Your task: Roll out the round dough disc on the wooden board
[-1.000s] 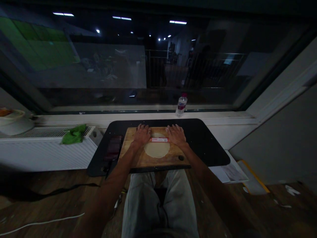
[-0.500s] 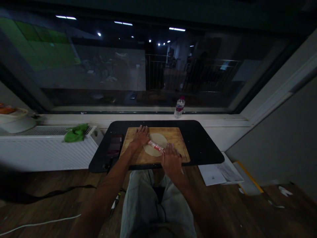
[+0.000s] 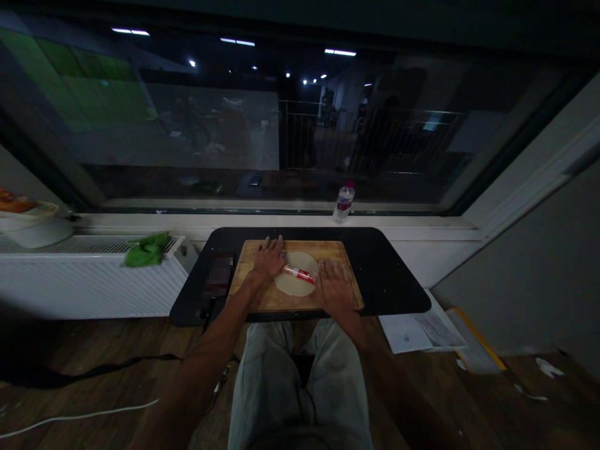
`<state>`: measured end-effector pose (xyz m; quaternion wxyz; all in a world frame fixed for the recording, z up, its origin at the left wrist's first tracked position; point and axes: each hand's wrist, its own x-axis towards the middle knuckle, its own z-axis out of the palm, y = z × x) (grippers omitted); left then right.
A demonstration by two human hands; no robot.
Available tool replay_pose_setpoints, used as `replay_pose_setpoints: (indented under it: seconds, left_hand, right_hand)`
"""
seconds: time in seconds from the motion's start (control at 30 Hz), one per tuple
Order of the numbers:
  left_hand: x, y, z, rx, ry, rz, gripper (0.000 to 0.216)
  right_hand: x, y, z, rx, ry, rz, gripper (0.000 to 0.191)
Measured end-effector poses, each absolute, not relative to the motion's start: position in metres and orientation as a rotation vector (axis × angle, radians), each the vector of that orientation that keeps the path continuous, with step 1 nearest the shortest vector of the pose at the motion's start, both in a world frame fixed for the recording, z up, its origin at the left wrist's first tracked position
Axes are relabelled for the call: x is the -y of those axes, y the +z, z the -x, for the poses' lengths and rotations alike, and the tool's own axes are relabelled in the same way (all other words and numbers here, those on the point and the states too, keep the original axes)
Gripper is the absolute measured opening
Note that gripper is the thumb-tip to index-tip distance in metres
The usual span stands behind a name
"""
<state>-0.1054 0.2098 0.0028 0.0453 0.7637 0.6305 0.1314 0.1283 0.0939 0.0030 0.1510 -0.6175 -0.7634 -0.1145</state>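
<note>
The red-and-white roller (image 3: 300,274) has swung shallower, its right end pushed forward with the right hand (image 3: 334,284). It lies across the round dough sheet (image 3: 293,290), between the palms, its long axis slanting from the farther left hand (image 3: 270,256) to the nearer right; both hands' fingers extend, slightly apart, over the wooden board (image 3: 262,302).

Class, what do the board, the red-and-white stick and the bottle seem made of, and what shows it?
Board: wood, fairly matt, by its brown, mottled surface. Stick: perhaps plastic-wrapped, from its shiny printed outside; core hidden. Bottle: probably clear, glossy plastic, being see-through.
</note>
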Motion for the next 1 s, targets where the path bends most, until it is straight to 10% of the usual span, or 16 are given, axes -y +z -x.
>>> replay_pose_setpoints:
  seconds: [0.47,1.0]
  left_hand:
    - [-0.221,0.009,0.099,-2.038,0.360,-2.266,0.067]
    - [-0.197,0.006,0.111,-2.062,0.306,-2.336,0.064]
  right_hand:
    - [-0.205,0.033,-0.148,2.194,-0.010,1.997,0.063]
    - [-0.070,-0.011,-0.112,2.082,-0.306,1.762,0.058]
